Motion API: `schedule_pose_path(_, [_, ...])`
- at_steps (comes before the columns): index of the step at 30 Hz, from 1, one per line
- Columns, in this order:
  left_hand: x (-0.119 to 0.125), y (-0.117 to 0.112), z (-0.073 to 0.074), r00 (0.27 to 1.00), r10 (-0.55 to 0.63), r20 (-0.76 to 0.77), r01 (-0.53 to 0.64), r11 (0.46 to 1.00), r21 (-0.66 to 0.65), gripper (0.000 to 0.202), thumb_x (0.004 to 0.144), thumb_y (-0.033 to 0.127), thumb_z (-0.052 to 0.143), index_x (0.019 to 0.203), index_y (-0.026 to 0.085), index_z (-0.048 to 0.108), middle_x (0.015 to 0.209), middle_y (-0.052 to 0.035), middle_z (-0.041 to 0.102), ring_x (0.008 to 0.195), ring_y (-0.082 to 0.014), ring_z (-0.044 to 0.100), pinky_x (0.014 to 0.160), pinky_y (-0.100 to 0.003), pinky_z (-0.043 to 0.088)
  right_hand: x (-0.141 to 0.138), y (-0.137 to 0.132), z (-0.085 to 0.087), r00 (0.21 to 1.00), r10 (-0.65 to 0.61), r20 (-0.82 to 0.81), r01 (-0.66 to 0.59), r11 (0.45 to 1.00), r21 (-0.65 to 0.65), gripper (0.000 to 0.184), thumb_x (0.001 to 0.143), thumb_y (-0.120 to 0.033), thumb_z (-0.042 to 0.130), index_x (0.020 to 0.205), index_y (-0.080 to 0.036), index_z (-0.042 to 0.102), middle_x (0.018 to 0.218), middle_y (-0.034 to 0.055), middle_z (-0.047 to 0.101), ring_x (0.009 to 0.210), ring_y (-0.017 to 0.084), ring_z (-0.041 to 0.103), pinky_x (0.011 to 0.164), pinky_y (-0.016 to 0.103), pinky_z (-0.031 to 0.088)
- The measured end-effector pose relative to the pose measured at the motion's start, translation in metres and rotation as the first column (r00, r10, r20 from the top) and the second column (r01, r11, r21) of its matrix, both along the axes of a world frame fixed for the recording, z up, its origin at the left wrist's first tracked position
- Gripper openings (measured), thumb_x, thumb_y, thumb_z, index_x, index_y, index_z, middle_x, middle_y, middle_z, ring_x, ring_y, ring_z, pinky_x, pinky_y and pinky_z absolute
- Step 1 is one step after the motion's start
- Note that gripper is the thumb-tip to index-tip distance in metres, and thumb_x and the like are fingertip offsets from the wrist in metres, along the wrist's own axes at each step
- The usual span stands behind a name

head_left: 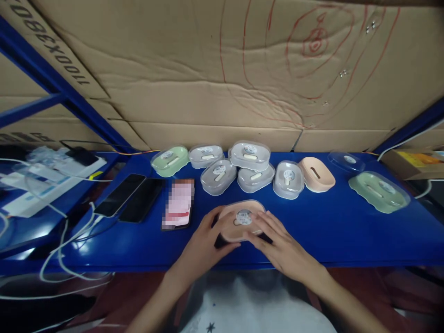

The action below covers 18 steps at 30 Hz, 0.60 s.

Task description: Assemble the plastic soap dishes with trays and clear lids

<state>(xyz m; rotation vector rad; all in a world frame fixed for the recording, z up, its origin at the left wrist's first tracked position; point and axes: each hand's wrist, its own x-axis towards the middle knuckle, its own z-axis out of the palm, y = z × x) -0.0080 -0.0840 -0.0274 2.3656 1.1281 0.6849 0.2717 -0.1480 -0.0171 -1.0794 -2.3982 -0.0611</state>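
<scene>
A peach oval soap box [227,226] with a clear lid and a round label rests on the blue table near its front edge. My left hand [211,236] grips its left end, with the thumb along the front and the fingers reaching over the lid. From the right, my right hand [274,236] holds the other end, fingers on the lid by the label and thumb at the front rim. Behind it stands a lidless peach box [318,175] with a dark slot. A loose clear lid [342,162] lies at the back right.
Several grey lidded boxes [218,178] stand along the back, one stacked on others. Green lidded boxes sit at left [169,162] and right [379,192]. A lit phone [178,203], dark phones [121,195], white cables [62,245] and a power strip [52,185] occupy the left.
</scene>
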Motion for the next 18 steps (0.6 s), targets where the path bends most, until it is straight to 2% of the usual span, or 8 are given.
schedule_pose_path(2, [-0.006, 0.004, 0.011, 0.998, 0.053, 0.021, -0.054, 0.997, 0.063, 0.066, 0.100, 0.049, 0.076, 0.157, 0.041, 0.045, 0.158, -0.0096, 0.052, 0.146, -0.0354, 0.058, 0.120, -0.057, 0.055, 0.012, -0.002, 0.006, 0.998, -0.032, -0.048, 0.034, 0.998, 0.052, 0.071, 0.107, -0.010, 0.053, 0.172, -0.030, 0.034, 0.164, 0.0125, 0.055, 0.160, 0.030, 0.044, 0.129, 0.060, 0.043])
schedule_pose_path(5, [-0.022, 0.027, 0.043, 0.990, 0.133, 0.050, -0.140, 0.968, 0.208, 0.064, 0.100, 0.051, 0.075, 0.156, 0.036, 0.048, 0.151, -0.0096, 0.059, 0.143, -0.0349, 0.060, 0.121, -0.057, 0.053, 0.044, -0.003, 0.012, 0.965, -0.224, -0.133, 0.234, 0.970, 0.063, 0.072, 0.108, -0.019, 0.058, 0.173, -0.032, 0.032, 0.164, 0.0135, 0.055, 0.155, 0.032, 0.049, 0.126, 0.060, 0.045])
schedule_pose_path(7, [-0.034, 0.058, 0.065, 0.980, 0.172, 0.097, -0.195, 0.924, 0.329, 0.063, 0.099, 0.051, 0.076, 0.153, 0.031, 0.050, 0.151, -0.0118, 0.060, 0.143, -0.0359, 0.059, 0.123, -0.058, 0.050, 0.067, -0.003, 0.009, 0.915, -0.373, -0.152, 0.382, 0.924, 0.029, 0.068, 0.109, -0.024, 0.059, 0.172, -0.033, 0.034, 0.165, 0.0138, 0.053, 0.153, 0.035, 0.050, 0.123, 0.061, 0.047])
schedule_pose_path(9, [-0.045, 0.099, 0.077, 0.971, 0.205, 0.123, -0.237, 0.891, 0.387, 0.062, 0.097, 0.051, 0.077, 0.149, 0.027, 0.053, 0.151, -0.0132, 0.061, 0.144, -0.0366, 0.057, 0.125, -0.059, 0.046, 0.085, -0.003, 0.002, 0.878, -0.459, -0.138, 0.464, 0.886, 0.008, 0.064, 0.110, -0.029, 0.057, 0.170, -0.034, 0.037, 0.164, 0.0139, 0.053, 0.152, 0.036, 0.052, 0.121, 0.062, 0.047])
schedule_pose_path(11, [-0.053, 0.145, 0.078, 0.963, 0.247, 0.111, -0.271, 0.899, 0.343, 0.066, 0.094, 0.050, 0.079, 0.148, 0.023, 0.053, 0.154, -0.0148, 0.060, 0.147, -0.0376, 0.055, 0.125, -0.058, 0.044, 0.094, -0.003, -0.004, 0.869, -0.484, -0.104, 0.487, 0.873, 0.005, 0.059, 0.111, -0.032, 0.056, 0.168, -0.034, 0.040, 0.164, 0.0136, 0.053, 0.150, 0.037, 0.053, 0.120, 0.062, 0.048])
schedule_pose_path(14, [-0.056, 0.204, 0.063, 0.968, 0.231, 0.098, -0.245, 0.954, 0.173, 0.073, 0.090, 0.049, 0.080, 0.149, 0.018, 0.051, 0.155, -0.0169, 0.060, 0.143, -0.0347, 0.058, 0.123, -0.054, 0.045, 0.093, 0.001, -0.003, 0.879, -0.476, -0.035, 0.477, 0.878, 0.028, 0.056, 0.111, -0.033, 0.055, 0.166, -0.033, 0.044, 0.164, 0.0128, 0.054, 0.150, 0.037, 0.053, 0.117, 0.060, 0.050])
schedule_pose_path(16, [-0.055, 0.229, 0.054, 0.976, 0.197, 0.097, -0.203, 0.977, 0.058, 0.080, 0.088, 0.049, 0.079, 0.153, 0.015, 0.046, 0.156, -0.0181, 0.058, 0.140, -0.0319, 0.060, 0.120, -0.051, 0.048, 0.088, 0.012, 0.005, 0.892, -0.452, 0.027, 0.450, 0.892, 0.051, 0.054, 0.112, -0.034, 0.054, 0.165, -0.032, 0.045, 0.163, 0.0125, 0.056, 0.149, 0.036, 0.055, 0.117, 0.058, 0.051])
schedule_pose_path(18, [-0.053, 0.240, 0.050, 0.979, 0.184, 0.091, -0.185, 0.983, 0.003, 0.088, 0.088, 0.049, 0.079, 0.158, 0.014, 0.039, 0.161, -0.0196, 0.053, 0.143, -0.0314, 0.058, 0.122, -0.051, 0.047, 0.084, 0.028, 0.014, 0.900, -0.425, 0.096, 0.419, 0.905, 0.070, 0.055, 0.112, -0.037, 0.053, 0.166, -0.029, 0.045, 0.162, 0.0139, 0.057, 0.149, 0.036, 0.055, 0.119, 0.058, 0.049])
